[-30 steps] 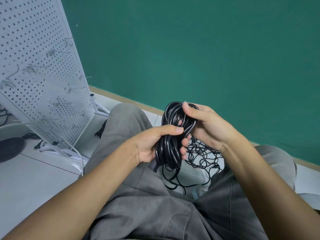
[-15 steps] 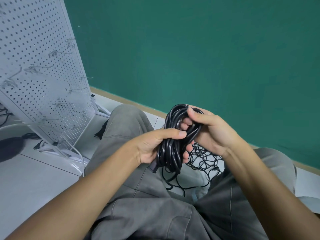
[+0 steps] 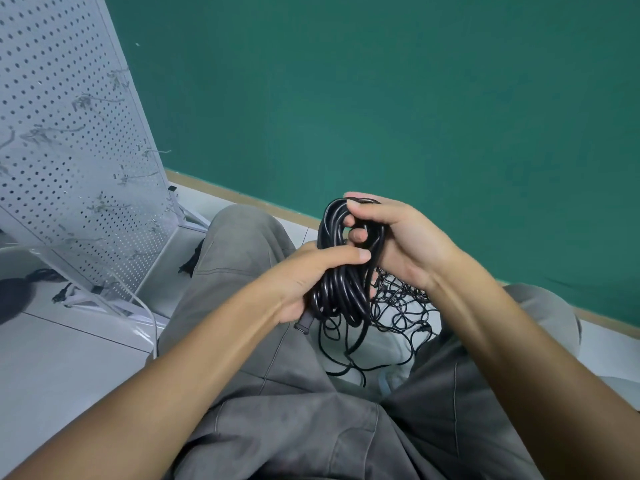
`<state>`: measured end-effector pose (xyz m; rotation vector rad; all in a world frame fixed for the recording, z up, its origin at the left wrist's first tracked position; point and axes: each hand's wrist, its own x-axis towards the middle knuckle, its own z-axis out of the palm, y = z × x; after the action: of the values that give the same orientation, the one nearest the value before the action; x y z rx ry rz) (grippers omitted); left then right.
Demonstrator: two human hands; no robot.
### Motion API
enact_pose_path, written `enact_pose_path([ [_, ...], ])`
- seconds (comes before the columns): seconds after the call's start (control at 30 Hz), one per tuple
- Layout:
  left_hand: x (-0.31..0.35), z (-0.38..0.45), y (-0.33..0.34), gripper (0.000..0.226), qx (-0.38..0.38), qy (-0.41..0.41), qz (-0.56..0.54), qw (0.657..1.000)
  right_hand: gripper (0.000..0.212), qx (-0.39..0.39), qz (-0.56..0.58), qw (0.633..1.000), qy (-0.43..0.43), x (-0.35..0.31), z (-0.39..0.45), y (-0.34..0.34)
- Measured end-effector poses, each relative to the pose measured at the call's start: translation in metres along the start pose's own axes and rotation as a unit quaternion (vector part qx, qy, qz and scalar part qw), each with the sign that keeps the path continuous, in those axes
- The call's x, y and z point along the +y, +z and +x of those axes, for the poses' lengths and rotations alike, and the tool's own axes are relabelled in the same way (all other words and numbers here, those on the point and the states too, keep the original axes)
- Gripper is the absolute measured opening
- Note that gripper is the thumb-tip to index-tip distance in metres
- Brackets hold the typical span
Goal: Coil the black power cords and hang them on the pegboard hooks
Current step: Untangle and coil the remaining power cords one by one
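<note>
A coiled black power cord [image 3: 341,292] hangs upright between my knees. My left hand [image 3: 304,275] grips the middle of the coil, thumb laid across its front. My right hand [image 3: 398,237] holds the top loop, with fingers curled through it. A plug end [image 3: 304,323] sticks out below my left palm. Loose strands trail down to a tangle of thin black cords [image 3: 394,306] on the floor. The white pegboard [image 3: 69,161] with several metal hooks [image 3: 152,152] leans at the left, out of reach of both hands.
A green wall [image 3: 381,98] closes off the back. My grey trouser legs [image 3: 242,254] frame the cord pile. Another black cable and a dark round object [image 3: 14,292] lie on the pale tiled floor behind the pegboard's white foot [image 3: 104,306].
The coil and both hands have stayed nearly in place. My right hand's fingers have curled further over and through the top loop.
</note>
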<state>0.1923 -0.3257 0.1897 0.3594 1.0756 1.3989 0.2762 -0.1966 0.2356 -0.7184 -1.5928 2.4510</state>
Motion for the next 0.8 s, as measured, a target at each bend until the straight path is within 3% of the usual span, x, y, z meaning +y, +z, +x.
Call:
enact_pose_path([
  [0.23, -0.01, 0.005, 0.01, 0.046, 0.085, 0.115, 0.001, 0.99, 0.02, 0.049, -0.018, 0.999, -0.013, 0.005, 0.005, 0.0],
  [0.4, -0.011, 0.006, 0.007, 0.052, 0.106, 0.151, 0.127, 0.975, 0.031, 0.086, -0.082, 0.993, -0.021, 0.006, 0.006, 0.005],
  [0.53, -0.015, 0.011, 0.009, 0.098, 0.148, 0.134, 0.197, 0.96, 0.026, 0.074, -0.115, 0.991, -0.007, 0.005, 0.007, 0.009],
  [0.8, -0.02, 0.009, 0.018, 0.097, 0.233, 0.147, 0.215, 0.937, 0.035, 0.031, -0.147, 0.988, 0.038, -0.011, 0.011, 0.015],
])
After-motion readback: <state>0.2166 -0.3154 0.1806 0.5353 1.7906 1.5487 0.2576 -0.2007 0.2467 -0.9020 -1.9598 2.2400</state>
